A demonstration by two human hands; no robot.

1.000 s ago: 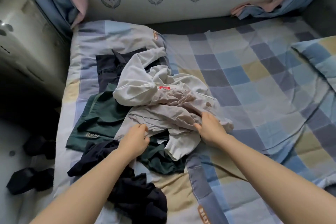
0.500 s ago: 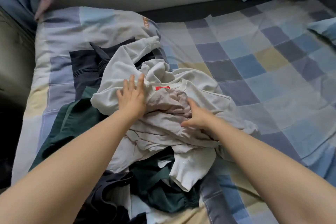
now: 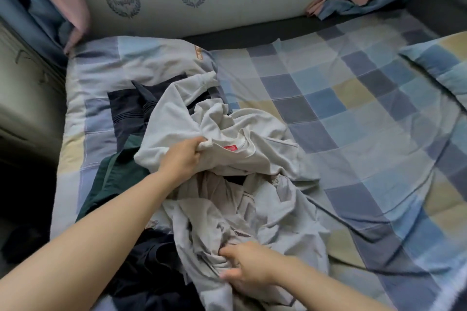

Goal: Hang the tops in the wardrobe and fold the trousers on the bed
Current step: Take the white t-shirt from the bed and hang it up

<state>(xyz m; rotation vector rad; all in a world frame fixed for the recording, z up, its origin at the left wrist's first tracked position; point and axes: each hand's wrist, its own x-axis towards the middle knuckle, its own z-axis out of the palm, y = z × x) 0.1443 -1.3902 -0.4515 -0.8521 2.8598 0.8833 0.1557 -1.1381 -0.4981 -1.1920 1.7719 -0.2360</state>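
Left hand gripping the collar of the white top, right hand pinching crumpled grey cloth near the checked bed cover

Dark garment cut off at bottom edge, right hand fingertips prob. buried in cloth

A home bedroom: a bed under a checked patchwork cover, a pillow, and curtains.
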